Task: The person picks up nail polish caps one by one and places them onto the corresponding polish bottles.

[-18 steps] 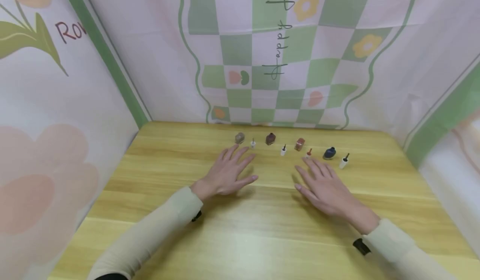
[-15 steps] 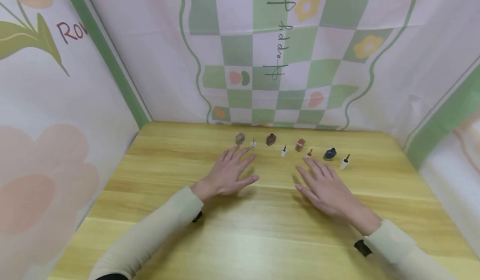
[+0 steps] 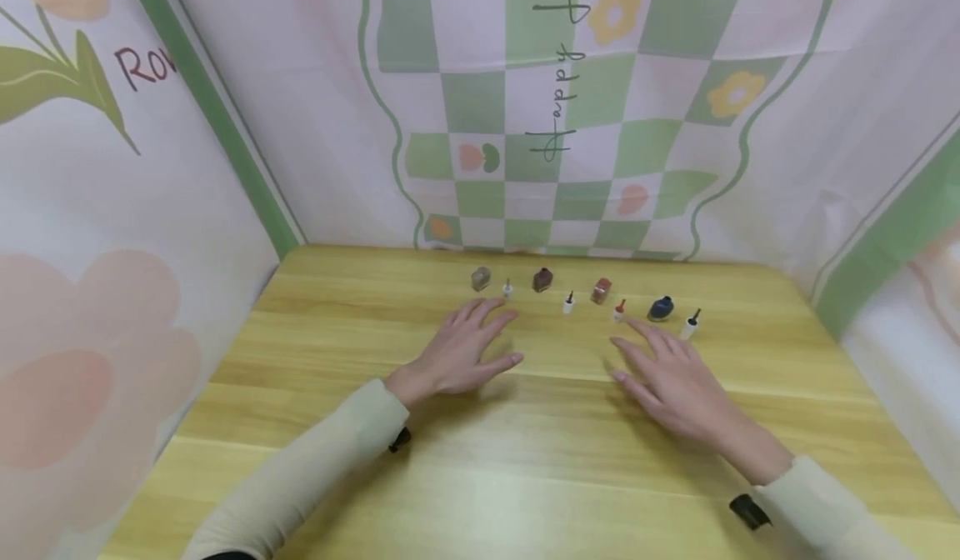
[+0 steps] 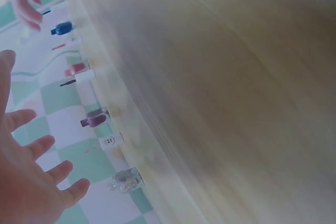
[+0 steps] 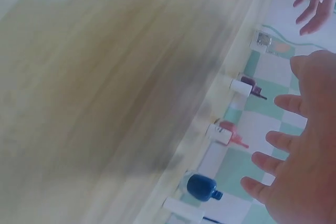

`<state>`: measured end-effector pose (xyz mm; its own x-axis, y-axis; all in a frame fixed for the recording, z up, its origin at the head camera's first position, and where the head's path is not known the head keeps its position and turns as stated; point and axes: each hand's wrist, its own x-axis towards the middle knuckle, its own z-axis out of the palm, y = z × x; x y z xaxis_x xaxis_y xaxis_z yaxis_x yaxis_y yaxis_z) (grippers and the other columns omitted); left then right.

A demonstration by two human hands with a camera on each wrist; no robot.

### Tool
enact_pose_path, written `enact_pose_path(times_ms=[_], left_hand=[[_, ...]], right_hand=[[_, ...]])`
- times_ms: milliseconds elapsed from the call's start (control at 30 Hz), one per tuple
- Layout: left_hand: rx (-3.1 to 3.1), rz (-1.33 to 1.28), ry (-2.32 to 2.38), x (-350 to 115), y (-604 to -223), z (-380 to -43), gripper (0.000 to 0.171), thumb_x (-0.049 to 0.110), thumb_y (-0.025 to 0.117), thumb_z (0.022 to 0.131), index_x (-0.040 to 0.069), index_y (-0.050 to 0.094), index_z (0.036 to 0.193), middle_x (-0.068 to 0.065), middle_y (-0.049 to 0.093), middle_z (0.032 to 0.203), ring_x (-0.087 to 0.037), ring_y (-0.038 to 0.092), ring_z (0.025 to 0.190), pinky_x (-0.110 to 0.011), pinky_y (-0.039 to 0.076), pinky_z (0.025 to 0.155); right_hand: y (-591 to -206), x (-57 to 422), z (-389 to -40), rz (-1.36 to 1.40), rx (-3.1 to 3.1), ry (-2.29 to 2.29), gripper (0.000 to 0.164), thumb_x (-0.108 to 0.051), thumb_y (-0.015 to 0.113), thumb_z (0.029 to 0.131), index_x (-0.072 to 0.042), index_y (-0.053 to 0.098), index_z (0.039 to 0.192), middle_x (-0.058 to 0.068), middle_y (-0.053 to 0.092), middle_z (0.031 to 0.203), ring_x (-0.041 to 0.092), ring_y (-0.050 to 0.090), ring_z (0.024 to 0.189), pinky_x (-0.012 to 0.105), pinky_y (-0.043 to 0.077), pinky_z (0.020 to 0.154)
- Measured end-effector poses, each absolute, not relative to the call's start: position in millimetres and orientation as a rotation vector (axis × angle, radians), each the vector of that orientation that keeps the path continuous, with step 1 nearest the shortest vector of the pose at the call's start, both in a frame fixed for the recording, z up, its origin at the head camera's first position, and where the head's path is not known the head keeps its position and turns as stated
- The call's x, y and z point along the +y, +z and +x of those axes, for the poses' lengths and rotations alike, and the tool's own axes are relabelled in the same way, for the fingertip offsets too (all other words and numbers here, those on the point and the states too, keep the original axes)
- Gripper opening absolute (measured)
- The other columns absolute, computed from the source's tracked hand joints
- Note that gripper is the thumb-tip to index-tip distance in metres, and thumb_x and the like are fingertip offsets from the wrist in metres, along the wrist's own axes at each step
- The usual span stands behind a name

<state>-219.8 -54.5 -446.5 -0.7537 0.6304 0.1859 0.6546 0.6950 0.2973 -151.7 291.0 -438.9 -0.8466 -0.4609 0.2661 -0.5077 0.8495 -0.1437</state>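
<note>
My left hand point(image 3: 456, 353) hovers over the table with fingers spread, holding nothing, nearest the clear glittery nail polish bottle point(image 3: 481, 278) and its white brush cap point(image 3: 507, 291). Fingers also apart, my right hand point(image 3: 678, 385) is above the table by the white cap with a red brush point(image 3: 618, 310). Between the hands, further back, stand a dark purple polish bottle point(image 3: 542, 279), a white cap with a dark brush point(image 3: 568, 302) and a red polish bottle point(image 3: 602, 291). To the right are a dark blue bottle point(image 3: 661, 308) and another white cap point(image 3: 691, 324). Each cap stands with its brush upward.
The wooden table point(image 3: 480, 477) ends at a printed checkered curtain point(image 3: 525, 193) close behind the bottles. More printed cloth point(image 3: 150, 310) hangs along the left side, and a further sheet point(image 3: 900, 310) on the right.
My right hand has shifted right and slightly toward me, so more of the red-brushed cap shows. The left hand has moved very slightly; the bottles and caps keep their places.
</note>
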Motion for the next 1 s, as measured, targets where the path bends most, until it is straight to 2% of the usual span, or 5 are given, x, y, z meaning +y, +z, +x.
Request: enact_pose_path(times_ms=[167,400,567,833,1000], left_hand=[[-2.82,-1.07,-0.571,-51,-443,-219,0.07,0.063,0.046,0.102,0.023,0.036,0.159,-0.005,0.028,0.166,-0.031,0.027,0.151,-0.06,0.028,0.119],[-2.793,-1.065,-0.69,-44,-440,-215,0.068,0.058,0.051,0.102,0.018,0.041,0.156,-0.008,0.032,0.164,-0.033,0.029,0.15,-0.06,0.025,0.12],[-2.786,-1.038,-0.733,-38,-438,-213,0.066,0.057,0.052,0.102,0.019,0.042,0.155,-0.008,0.036,0.162,-0.029,0.032,0.149,-0.057,0.028,0.12],[-2.753,-1.043,-0.862,-29,-434,-212,0.066,0.054,0.056,0.101,0.015,0.045,0.153,-0.007,0.045,0.155,-0.027,0.041,0.144,-0.051,0.033,0.119],[-2.768,-1.036,-0.967,-20,-435,-212,0.066,0.055,0.058,0.1,0.017,0.045,0.153,-0.006,0.047,0.154,-0.024,0.045,0.14,-0.049,0.037,0.117]], right_hand=[[-439,301,-149,0.692,-2.808,0.323,0.054,-0.033,0.065,0.1,-0.007,0.053,0.146,0.026,0.037,0.158,0.05,0.038,0.139,0.075,0.031,0.107],[-436,312,-146,0.64,-2.784,0.378,0.052,-0.029,0.069,0.098,-0.002,0.055,0.14,0.028,0.043,0.152,0.052,0.042,0.133,0.075,0.033,0.104],[-435,320,-143,0.605,-2.76,0.431,0.051,-0.026,0.071,0.097,-0.001,0.055,0.138,0.029,0.046,0.147,0.053,0.045,0.13,0.076,0.035,0.099],[-434,335,-139,0.533,-2.765,0.495,0.052,-0.024,0.072,0.096,0.0,0.055,0.138,0.03,0.046,0.147,0.054,0.044,0.13,0.076,0.035,0.1],[-435,344,-138,0.482,-2.763,0.546,0.052,-0.02,0.075,0.093,0.003,0.055,0.136,0.032,0.049,0.141,0.054,0.046,0.126,0.075,0.038,0.099]])
